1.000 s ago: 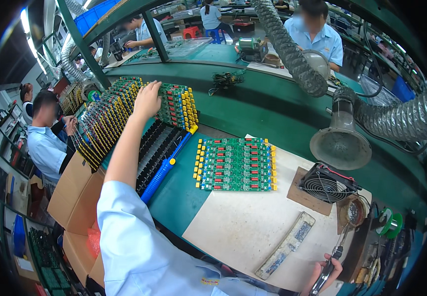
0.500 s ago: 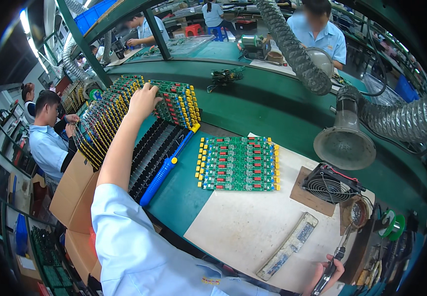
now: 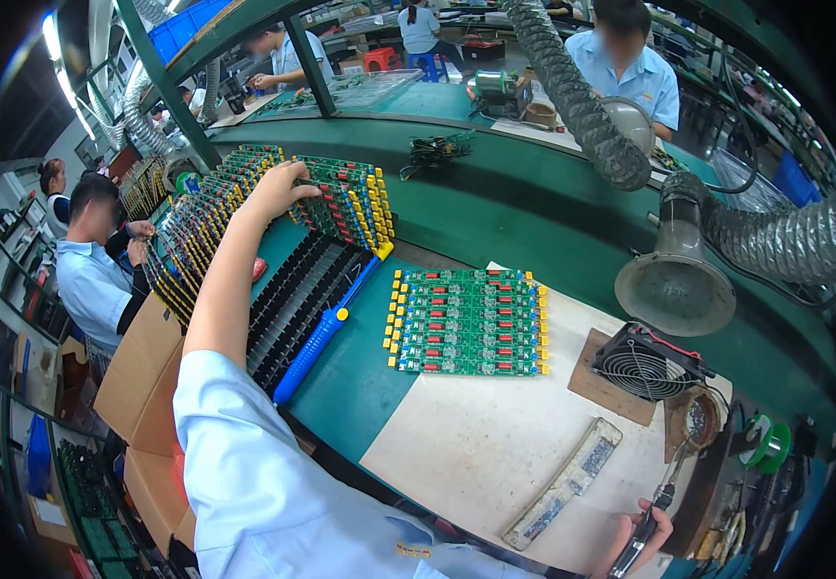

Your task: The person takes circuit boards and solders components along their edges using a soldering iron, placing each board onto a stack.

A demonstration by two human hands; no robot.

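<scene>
My left hand (image 3: 281, 192) reaches to the far end of a black slotted rack (image 3: 288, 294) and pinches the left edge of a green circuit board panel (image 3: 346, 198) standing there. Red parts and yellow connectors cover that panel, and more boards seem to stand close behind it. At the lower right my right hand (image 3: 648, 540) is closed around a soldering iron (image 3: 642, 538), its metal end by a small round dish (image 3: 700, 421). Another green circuit board panel (image 3: 466, 323), yellow connectors down both sides, lies flat between my hands, partly on a pale sheet (image 3: 466, 425).
A blue desoldering pump (image 3: 310, 355) lies along the rack. Many upright boards (image 3: 201, 227) stand at left. A small fan (image 3: 645, 362), fume hood (image 3: 676, 289), worn flat bar (image 3: 565, 482) and green wire spool (image 3: 766, 441) are at right. Cardboard boxes (image 3: 143, 376) and a co-worker (image 3: 99, 280) are left.
My left hand has shifted slightly at the panel's edge, and the left forearm has moved a little left. My right hand and the soldering iron stay put.
</scene>
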